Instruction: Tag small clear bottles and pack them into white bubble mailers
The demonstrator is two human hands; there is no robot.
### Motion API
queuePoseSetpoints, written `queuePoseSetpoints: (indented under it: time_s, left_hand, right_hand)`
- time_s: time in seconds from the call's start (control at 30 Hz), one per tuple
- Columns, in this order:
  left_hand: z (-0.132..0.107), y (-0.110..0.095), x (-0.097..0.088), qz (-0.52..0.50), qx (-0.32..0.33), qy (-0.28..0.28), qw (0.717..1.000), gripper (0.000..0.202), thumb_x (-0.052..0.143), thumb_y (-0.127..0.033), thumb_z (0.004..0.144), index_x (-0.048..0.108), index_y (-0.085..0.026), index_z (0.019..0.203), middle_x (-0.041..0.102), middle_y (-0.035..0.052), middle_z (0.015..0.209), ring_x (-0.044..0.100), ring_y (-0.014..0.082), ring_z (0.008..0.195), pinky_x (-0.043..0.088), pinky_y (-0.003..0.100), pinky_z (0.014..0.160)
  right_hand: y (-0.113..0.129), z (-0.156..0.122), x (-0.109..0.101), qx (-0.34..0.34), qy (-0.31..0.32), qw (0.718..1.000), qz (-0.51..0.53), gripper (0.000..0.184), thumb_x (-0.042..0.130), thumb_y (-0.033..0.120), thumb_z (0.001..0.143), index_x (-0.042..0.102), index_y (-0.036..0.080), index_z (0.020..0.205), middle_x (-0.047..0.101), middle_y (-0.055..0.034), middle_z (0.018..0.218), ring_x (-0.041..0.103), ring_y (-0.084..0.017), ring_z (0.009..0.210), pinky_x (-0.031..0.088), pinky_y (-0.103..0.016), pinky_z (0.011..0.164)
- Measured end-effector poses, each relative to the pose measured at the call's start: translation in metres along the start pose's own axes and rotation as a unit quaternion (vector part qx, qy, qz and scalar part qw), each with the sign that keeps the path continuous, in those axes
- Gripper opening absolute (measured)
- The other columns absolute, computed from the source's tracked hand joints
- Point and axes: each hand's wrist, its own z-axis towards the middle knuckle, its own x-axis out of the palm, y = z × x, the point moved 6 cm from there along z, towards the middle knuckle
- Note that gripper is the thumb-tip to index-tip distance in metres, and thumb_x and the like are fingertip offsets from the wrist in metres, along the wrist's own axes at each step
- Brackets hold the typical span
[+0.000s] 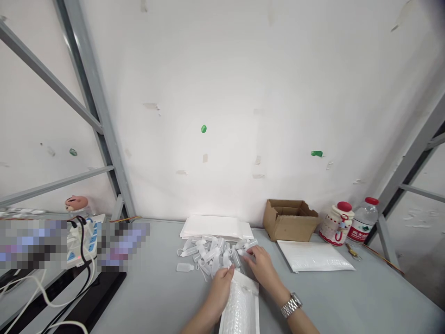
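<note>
Mailer [243,306] sits with its top-left corner in left grip [222,282].

Small packing workshop indicated; home or commercial premises can't be told. Grey counter [156,287] is framed by grey metal uprights [113,148] and backed by a white wall [243,83] dotted with tape scraps [150,106]. White mailers [210,226] are stacked at the rear, small translucent plastic bottles [210,255] are heaped in front, an open cardboard box [292,228] is set alongside. Power strip [91,242] is plugged up at left.
</note>
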Motion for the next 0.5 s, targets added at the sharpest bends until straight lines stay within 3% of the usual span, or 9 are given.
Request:
queuePoseSetpoints:
  time_s: [0.13, 0.3, 0.5]
  left_hand:
    - [0.002, 0.002, -0.001, -0.012, -0.001, -0.003, 1.000, 0.053, 0.049, -0.073, 0.057, 0.045, -0.020, 0.053, 0.048, -0.0010, 0.055, 0.047, 0.0171, 0.061, 0.033, 0.026, 0.061]
    - [0.002, 0.002, -0.002, -0.018, 0.006, -0.004, 1.000, 0.052, 0.050, -0.071, 0.059, 0.046, -0.019, 0.053, 0.050, -0.0010, 0.055, 0.049, 0.0174, 0.061, 0.034, 0.026, 0.062]
    - [0.001, -0.003, -0.003, -0.044, 0.012, -0.002, 0.999, 0.053, 0.050, -0.070, 0.061, 0.057, -0.017, 0.061, 0.059, 0.0027, 0.060, 0.055, 0.0213, 0.067, 0.038, 0.029, 0.067]
  right_hand:
    - [-0.008, 0.001, -0.008, 0.040, -0.005, 0.976, 0.216, 0.023, 0.056, 0.041, 0.073, 0.059, 0.019, 0.078, 0.066, -0.0049, 0.079, 0.058, -0.023, 0.078, 0.043, -0.033, 0.073]
    - [-0.002, -0.002, -0.013, 0.098, 0.027, 0.910, 0.402, 0.047, 0.066, 0.060, 0.058, 0.064, 0.018, 0.080, 0.067, -0.0055, 0.072, 0.061, -0.024, 0.075, 0.045, -0.038, 0.076]
    - [0.019, -0.012, -0.022, 0.124, 0.068, 0.837, 0.528, 0.036, 0.068, 0.050, 0.065, 0.060, 0.019, 0.082, 0.069, -0.0061, 0.080, 0.063, -0.022, 0.083, 0.043, -0.038, 0.083]
